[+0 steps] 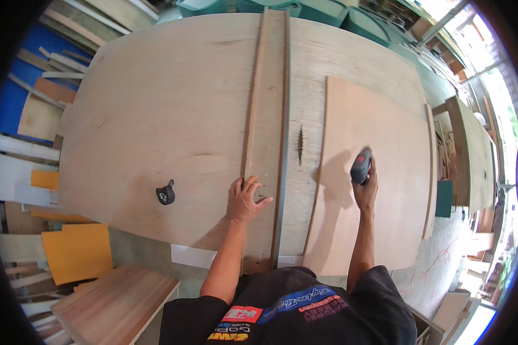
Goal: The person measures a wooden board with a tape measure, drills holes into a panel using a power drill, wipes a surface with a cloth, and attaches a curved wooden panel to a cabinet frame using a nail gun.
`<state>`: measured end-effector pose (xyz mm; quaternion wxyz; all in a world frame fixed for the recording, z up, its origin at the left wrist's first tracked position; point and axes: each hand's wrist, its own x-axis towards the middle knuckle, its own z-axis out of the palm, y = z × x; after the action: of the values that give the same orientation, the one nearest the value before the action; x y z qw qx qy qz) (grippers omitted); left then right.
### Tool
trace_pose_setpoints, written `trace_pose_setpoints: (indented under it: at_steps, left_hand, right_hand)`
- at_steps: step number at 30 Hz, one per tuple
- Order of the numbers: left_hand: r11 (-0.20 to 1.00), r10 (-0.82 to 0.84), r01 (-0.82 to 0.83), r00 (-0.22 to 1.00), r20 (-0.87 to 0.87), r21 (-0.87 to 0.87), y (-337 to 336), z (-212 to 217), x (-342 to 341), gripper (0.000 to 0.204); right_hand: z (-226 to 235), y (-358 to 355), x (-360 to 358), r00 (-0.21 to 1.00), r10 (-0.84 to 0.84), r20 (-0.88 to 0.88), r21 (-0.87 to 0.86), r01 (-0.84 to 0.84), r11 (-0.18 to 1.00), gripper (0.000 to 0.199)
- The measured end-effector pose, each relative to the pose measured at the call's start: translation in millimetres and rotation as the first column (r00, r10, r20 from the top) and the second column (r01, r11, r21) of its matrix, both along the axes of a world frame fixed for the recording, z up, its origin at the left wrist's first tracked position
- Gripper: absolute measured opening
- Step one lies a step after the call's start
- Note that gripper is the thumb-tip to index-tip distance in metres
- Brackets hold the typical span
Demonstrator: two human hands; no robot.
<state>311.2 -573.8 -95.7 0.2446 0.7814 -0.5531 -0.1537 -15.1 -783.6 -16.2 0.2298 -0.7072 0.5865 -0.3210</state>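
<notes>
My right hand [367,187] is closed around a black cordless drill [361,165] with a red mark, above the right-hand wooden panel [380,126]. The tool's lower part is hidden from above. With fingers spread, my left hand [248,198] rests on the near part of a long wooden fence [269,98] with a raised lip, which runs from near to far across the big plywood tabletop [155,115]. Just right of the fence a toothed saw blade [300,145] stands up through a slot. A small black tape measure [166,192] lies on the tabletop to the left.
Strips and offcuts [57,63] are piled on the left, with yellow sheets [77,253] nearer. A wooden box-like piece [115,305] stands at the lower left. Green bins [322,11] line the far edge. Another workbench [472,155] and an orange cord [429,270] are at right.
</notes>
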Motion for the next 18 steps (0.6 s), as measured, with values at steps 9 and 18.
trace_pose_setpoints:
  at_steps: [9, 18]
  left_hand:
    - [1.000, -0.017, 0.017, 1.000, 0.014, -0.019, -1.3, -5.6, 4.0, 0.066]
    - [0.989, -0.145, 0.133, 0.950, -0.277, -0.063, 4.8, 0.3, 31.0, 0.067]
  right_hand:
    - [-50.7, 134.4, -159.6, 0.812, -0.354, -0.463, 0.063, 0.429, 0.901, 0.099]
    - [-58.9, 180.7, -164.8, 0.839, -0.393, -0.377, -0.052, 0.404, 0.913, 0.077]
